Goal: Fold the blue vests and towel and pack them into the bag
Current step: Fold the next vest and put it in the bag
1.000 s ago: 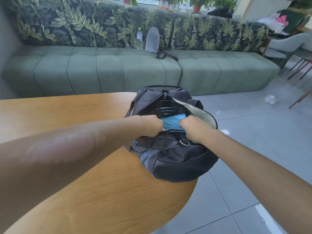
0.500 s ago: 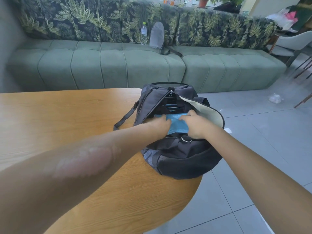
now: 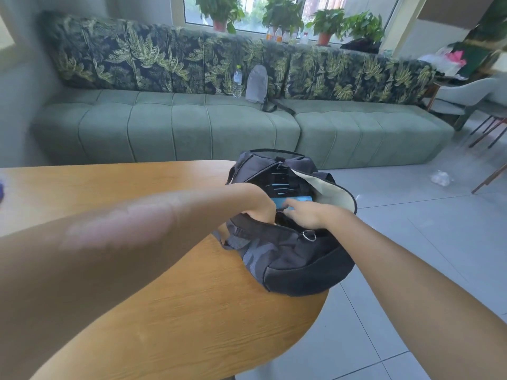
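No brand, label or writing can be read anywhere here; the bottles are too small and blurred.

Far across the room a long green sofa (image 3: 241, 130) runs from left to right, its back in dark leaf-print fabric. On its seat stand a clear water bottle (image 3: 237, 81) and, just right of it, a grey sling pouch (image 3: 256, 83). Potted plants (image 3: 326, 24) line the window ledge behind. Near you is the wooden table (image 3: 170, 305), its rounded end pointing right over the grey tiled floor (image 3: 428, 242), where a crumpled white scrap (image 3: 440, 178) lies far right.

Your bag (image 3: 296, 259) sits on the table's right end, partly overhanging the edge. It is black with a grey camouflage panel on its near left side, a metal ring on top, and its zip flap thrown open to the right, showing a pale lining. Inside the open mouth lies the folded blue fabric (image 3: 292, 201), bright sky blue, flat and low in the main compartment; whether it is vest or towel cannot be told.

Your left hand (image 3: 260, 207) reaches down into the mouth, fingers hidden by the rim, so its grip cannot be told. Your right hand (image 3: 307, 213) lies on the blue fabric with fingers spread fairly straight, gripping nothing.
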A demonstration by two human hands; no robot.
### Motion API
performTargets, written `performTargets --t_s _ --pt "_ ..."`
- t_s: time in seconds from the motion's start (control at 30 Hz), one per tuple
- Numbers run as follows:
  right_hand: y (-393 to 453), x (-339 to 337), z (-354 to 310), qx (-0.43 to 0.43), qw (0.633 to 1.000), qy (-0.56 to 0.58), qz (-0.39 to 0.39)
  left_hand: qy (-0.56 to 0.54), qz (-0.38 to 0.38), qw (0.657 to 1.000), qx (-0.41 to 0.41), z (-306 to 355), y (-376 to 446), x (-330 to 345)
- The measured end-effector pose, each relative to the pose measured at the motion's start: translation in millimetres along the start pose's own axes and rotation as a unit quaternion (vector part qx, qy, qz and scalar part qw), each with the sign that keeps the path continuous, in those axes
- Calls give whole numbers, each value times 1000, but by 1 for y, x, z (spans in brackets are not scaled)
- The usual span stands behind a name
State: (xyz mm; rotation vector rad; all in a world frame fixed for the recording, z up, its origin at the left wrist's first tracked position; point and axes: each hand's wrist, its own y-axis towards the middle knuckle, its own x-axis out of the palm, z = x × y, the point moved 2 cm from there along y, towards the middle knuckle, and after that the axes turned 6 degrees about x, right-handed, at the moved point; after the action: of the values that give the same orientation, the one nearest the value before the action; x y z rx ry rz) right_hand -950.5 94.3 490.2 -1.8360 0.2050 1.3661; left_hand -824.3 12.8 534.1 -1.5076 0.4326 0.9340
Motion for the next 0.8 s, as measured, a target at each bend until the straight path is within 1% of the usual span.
performTargets --t_s 0.1,0.17,0.2,0.27,0.3,0.33,0.47,0.53,0.6,0.7,0.8 --pt "-4 -4 -14 -28 998 -52 -23 7 -38 999 -19 -1 -4 -8" --pt "-8 -8 -20 -42 994 -99 -34 23 -48 999 -8 2 -10 -12" --pt "-11 -11 -24 -46 991 -123 -25 42 -49 998 5 4 -13 -13" --pt "-24 -19 -33 -60 987 -142 42 83 -42 995 24 7 -15 -10" --pt "-32 -22 -39 -83 984 -136 75 92 -35 995 28 7 -14 -8" --pt "-40 -23 -44 -100 984 -117 88 91 -27 995 31 7 -13 -5" --pt "-53 -19 -43 -120 987 -60 85 49 2 998 46 1 -11 -2" --pt "-54 -14 -39 -121 990 -35 69 26 25 998 52 0 -16 -2" --pt "-53 -3 -36 -118 992 -40 36 16 68 996 55 4 -27 0" --pt "-58 1 -39 -114 992 -46 12 77 118 988 59 10 -44 3" --pt "-71 -14 -44 -96 995 -40 3 112 184 974 73 7 -60 8"
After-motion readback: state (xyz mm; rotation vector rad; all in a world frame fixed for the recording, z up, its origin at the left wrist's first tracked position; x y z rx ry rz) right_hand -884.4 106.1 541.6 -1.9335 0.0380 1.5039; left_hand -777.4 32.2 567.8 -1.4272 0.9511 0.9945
